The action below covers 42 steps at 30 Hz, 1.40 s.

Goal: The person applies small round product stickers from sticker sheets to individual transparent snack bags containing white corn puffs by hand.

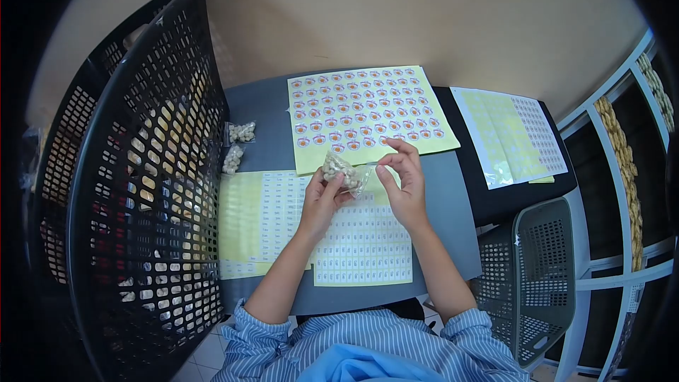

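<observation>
A clear plastic bag of pale, nut-like pieces point(341, 170) is held above the table, with my left hand point(325, 197) closed round its lower left side. Just right of the bag's clear end, my right hand point(404, 187) is raised, its thumb and index finger bent toward each other; whether anything thin is between them is too small to tell. Behind the hands lies a yellow sheet of round orange-and-red stickers point(364, 110). Beneath them is a sheet of small white labels point(363, 247), beside another label sheet point(244, 219) on the left.
Two small filled bags point(242, 132) lie by a large dark perforated basket point(141, 191) at the left. A further sticker sheet point(506, 134) rests on a black surface at right. Below it stands a green basket point(544, 276), near a rack point(626, 277) with woven strands.
</observation>
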### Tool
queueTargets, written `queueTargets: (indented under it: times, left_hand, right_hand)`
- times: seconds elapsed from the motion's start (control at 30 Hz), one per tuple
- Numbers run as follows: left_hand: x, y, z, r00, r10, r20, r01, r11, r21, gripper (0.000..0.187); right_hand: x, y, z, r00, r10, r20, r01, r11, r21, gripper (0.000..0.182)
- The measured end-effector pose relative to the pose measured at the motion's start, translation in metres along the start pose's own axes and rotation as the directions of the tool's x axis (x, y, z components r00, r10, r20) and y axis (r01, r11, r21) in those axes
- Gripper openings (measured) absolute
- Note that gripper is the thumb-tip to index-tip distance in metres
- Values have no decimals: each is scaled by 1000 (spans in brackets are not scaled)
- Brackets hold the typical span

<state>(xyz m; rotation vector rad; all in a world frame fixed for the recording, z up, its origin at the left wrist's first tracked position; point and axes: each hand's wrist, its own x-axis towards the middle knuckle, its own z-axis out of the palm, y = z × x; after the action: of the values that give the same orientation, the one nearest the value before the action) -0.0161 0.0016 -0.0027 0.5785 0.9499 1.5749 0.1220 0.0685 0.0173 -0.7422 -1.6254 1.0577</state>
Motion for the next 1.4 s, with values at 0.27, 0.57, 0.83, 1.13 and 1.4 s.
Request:
queueTargets:
  times: [0.27, 0.57, 0.83, 1.13, 1.4]
  left_hand:
    - [-3, 2, 4, 1000, 10, 3, -11, 992, 123, 30]
    - [-3, 2, 4, 1000, -15, 18, 12, 989, 146, 28]
    - [-3, 0, 3, 995, 47, 86, -64, 975, 214, 45]
    - [-3, 4, 1, 996, -20, 88, -5, 960, 280, 48]
    - [-1, 4, 0, 994, -27, 106, -6, 955, 295, 50]
  right_hand:
    - [-4, -5, -2, 968, 10, 253, 35, 984, -173, 7]
    - [-5, -5, -1, 965, 6, 262, 62, 967, -248, 8]
    - [-5, -7, -1, 970, -57, 236, 127, 947, -295, 11]
    - [-6, 3, 1, 961, 176, 213, -187, 982, 31, 37]
    - [-5, 0, 0, 954, 237, 186, -261, 958, 118, 38]
